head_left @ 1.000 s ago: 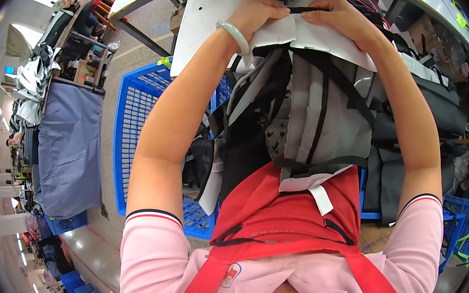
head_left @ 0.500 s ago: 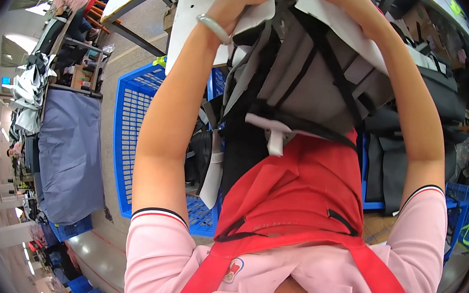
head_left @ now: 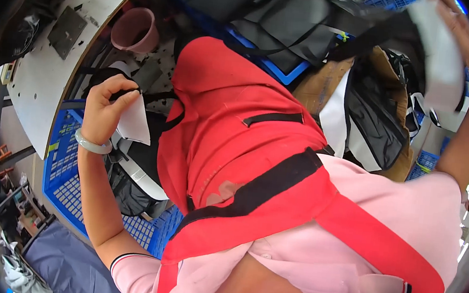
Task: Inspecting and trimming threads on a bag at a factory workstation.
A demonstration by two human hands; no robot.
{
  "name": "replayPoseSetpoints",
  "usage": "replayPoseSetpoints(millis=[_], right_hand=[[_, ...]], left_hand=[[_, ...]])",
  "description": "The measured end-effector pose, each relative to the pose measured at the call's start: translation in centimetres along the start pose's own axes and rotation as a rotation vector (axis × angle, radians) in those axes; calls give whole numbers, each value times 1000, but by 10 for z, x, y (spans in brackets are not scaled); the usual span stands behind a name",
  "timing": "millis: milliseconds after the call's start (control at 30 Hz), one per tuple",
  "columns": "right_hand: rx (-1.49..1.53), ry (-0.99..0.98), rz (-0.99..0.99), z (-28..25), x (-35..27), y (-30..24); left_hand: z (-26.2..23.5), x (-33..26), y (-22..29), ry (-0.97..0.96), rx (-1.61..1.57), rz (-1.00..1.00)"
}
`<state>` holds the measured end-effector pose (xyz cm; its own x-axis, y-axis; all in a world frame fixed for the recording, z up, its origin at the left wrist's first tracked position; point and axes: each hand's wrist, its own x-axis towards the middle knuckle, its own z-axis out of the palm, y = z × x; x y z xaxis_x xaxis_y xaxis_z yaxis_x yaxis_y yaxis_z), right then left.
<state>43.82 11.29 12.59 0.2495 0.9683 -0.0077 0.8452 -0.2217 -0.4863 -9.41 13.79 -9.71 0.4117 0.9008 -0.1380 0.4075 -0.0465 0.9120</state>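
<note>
My left hand (head_left: pixel 108 106), with a pale bangle at its wrist, is closed in a pinch on a white fabric piece (head_left: pixel 136 122) with a black edge. The piece hangs beside my red apron, above a blue basket. Far out at the upper right, my right hand (head_left: pixel 457 26) grips a white-and-black fabric panel (head_left: pixel 439 60). Motion smears this panel, and a dark strap-like part trails from it to the left. Its link with the dark pieces behind is unclear.
The blue basket (head_left: pixel 61 177) at left holds dark and white pieces. A worktable (head_left: pixel 36 77) stands at upper left, with a pink bucket (head_left: pixel 136 30) beside it. Dark fabric pieces (head_left: pixel 292 29) lie ahead. A cardboard box (head_left: pixel 313 85) with bag pieces sits at right.
My body has turned right, away from the table. The grey bag piece both hands held has left my lap. My hands are now wide apart, the right swung outward to the upper right.
</note>
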Motion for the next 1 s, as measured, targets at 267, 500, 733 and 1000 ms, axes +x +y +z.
replayPoseSetpoints(millis=[267, 500, 733, 1000], right_hand=[[-495, -793, -309, 156, -21, 33], [638, -1047, -286, 339, -43, -118], [601, -1212, -190, 410, -8, -63], [745, -1091, -142, 409, -13, -63]], left_hand=[[36, 3, 13, -63, 420, 322], [145, -8, 68, -389, 648, 291], [137, -99, -47, 849, 222, 270], [134, -223, -248, 1108, 458, -688]])
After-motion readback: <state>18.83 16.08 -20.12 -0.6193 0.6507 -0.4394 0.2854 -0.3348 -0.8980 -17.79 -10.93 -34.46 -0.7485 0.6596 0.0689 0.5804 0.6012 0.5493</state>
